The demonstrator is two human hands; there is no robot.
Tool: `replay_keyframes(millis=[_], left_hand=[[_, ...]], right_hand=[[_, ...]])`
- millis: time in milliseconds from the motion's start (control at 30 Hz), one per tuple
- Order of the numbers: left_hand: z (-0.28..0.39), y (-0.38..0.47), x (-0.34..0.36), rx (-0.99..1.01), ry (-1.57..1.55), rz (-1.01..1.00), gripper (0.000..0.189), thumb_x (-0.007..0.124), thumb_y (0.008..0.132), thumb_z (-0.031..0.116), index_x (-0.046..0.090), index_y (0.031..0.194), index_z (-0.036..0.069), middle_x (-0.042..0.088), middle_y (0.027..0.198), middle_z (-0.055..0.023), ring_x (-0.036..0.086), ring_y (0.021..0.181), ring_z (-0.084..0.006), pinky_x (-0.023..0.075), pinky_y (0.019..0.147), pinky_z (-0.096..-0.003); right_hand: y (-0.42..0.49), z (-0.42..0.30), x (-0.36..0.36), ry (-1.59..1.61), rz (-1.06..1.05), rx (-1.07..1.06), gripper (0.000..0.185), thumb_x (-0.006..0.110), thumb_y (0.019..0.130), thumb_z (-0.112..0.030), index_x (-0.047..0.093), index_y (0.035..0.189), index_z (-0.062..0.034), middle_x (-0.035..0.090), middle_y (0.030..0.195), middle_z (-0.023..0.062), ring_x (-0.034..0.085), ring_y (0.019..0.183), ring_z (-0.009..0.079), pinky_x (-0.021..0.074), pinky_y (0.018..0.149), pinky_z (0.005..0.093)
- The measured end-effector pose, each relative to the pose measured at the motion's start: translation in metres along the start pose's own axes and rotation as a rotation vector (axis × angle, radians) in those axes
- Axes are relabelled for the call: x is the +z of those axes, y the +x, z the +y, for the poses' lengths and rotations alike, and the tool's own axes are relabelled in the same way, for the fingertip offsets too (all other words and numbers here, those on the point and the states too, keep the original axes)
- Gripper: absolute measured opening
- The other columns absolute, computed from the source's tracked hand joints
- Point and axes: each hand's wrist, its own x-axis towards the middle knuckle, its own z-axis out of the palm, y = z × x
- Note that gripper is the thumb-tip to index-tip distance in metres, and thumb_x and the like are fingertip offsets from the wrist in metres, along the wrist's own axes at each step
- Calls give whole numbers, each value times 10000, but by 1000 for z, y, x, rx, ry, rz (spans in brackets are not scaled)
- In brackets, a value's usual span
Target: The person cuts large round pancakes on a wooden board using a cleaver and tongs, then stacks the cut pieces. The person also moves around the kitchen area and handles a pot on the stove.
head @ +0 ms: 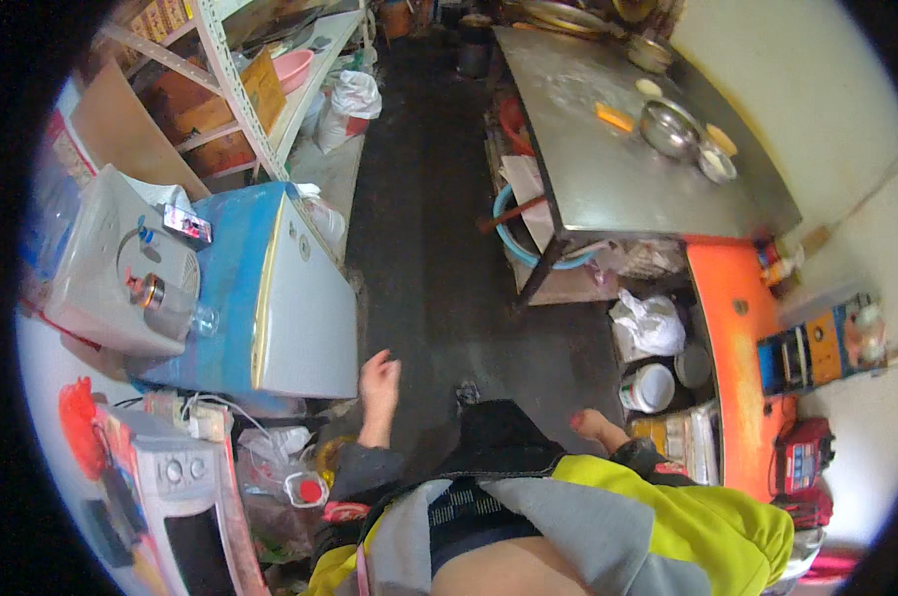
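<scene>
My left hand (380,384) hangs over the dark floor, beside the front corner of a low white cabinet with a blue top (307,298). Its fingers are loosely curled, and nothing shows in them. On the right, my right hand (594,426) is held low near the shelf under an orange counter (732,335); it is small and blurred, and whether it holds anything cannot be told. Further ahead stands a steel table (590,179) bearing a steel bowl (669,128), a smaller bowl (716,163) and an orange-yellow block (614,117).
A dark floor aisle (427,194) runs ahead between the table and a white metal shelf rack (233,89). White sacks (350,108) stand by the rack. A water dispenser (106,261) is at left. Below the orange counter sit a white tub (648,388) and a plastic bag (649,322).
</scene>
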Motion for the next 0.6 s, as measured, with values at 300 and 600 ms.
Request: replay_keyframes(millis=[300,600], left_hand=[[138,172,40,247,220,-117,353,598,784,159,515,1094,13,518,1056,-119,560,925,-244,454,793,-329],[155,292,26,96,154,112,313,587,813,142,510,1091,19,518,976,-91,540,858,-178,453,742,-281]], right_hand=[[190,21,-148,513,-75,-174,141,492,743,-152,586,719,-49,541,627,77,552,586,243,426,521,372],[420,-26,-337,580,178,-306,210,547,820,-170,611,954,-22,629,826,142,605,736,218,458,659,300]])
